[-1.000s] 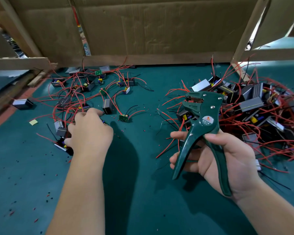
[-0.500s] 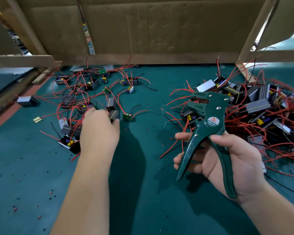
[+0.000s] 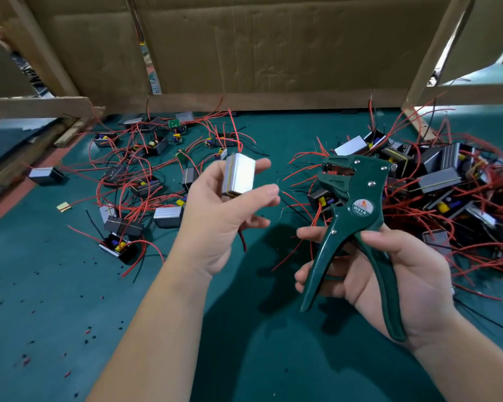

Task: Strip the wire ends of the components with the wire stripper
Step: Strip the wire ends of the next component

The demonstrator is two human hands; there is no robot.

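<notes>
Scattered components [image 3: 140, 181] are lying across the far left of the green surface [image 3: 259, 358], their red and black wires tangling between them. Dark and red bits [image 3: 87, 332], probably cut insulation, are dotting the near left.

Right of that scatter, the left hand [image 3: 215, 227] is holding 1 component [image 3: 240, 177] up off the surface. It is a small silvery block, and the grip is closing narrowly on it, with the thumb on the near face and the fingers on the far side. Its lead [image 3: 242, 242] is hanging limp below the palm.

The block looks light, rigid and rather smooth, so it is probably best held by its flat faces, as here. The thin lead looks floppy and would likely need steadying close to its end to feed into the tool.

Further right, the wire stripper [image 3: 352, 216] is standing upright with its head towards the far side, apart from the component. Its handles are spread and its jaws are not biting on anything. The right hand [image 3: 404, 285] is wrapping both handles in a wide, unsqueezed grip, with the fingers around the left handle and the thumb over the right one.

At the far right, a heap of components [image 3: 436, 184] is lying thick with red wire.
</notes>
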